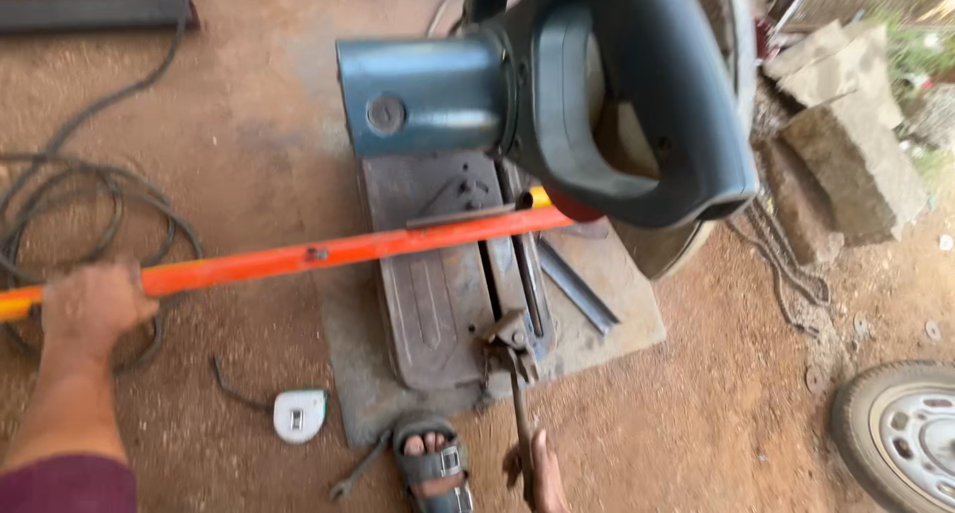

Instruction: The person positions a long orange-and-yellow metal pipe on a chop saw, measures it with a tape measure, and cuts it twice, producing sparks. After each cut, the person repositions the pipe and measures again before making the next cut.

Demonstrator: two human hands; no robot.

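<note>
The left hand (92, 309) is wrapped around a long orange steel bar (298, 257), fingers curled over it in a firm fist near the bar's outer end. From that hand the bar runs away to the right and slightly upward, across the base of a chop saw (448, 274), where it lies against the fence under the raised blue motor housing (428, 95) and its dark handle (637, 115).

The right hand (535, 473) is lower and nearer the body, closed around the crank handle of the saw's vise (512, 339); the fingers are mostly hidden, but the hand looks clasped on the rod rather than spread.

As a judgement, this is clamping work, and doing it well means keeping the left hand level so the bar sits flat on the base and tight to the fence while the right hand turns the screw until the jaw bites squarely. A sagging outer end would tilt the piece and spoil the seat.

Just right of the left hand, on the dirt floor, lies a white tape measure (298, 414); a sandalled foot (433, 463) and a spanner (358, 470) sit just left of the right hand.
</note>
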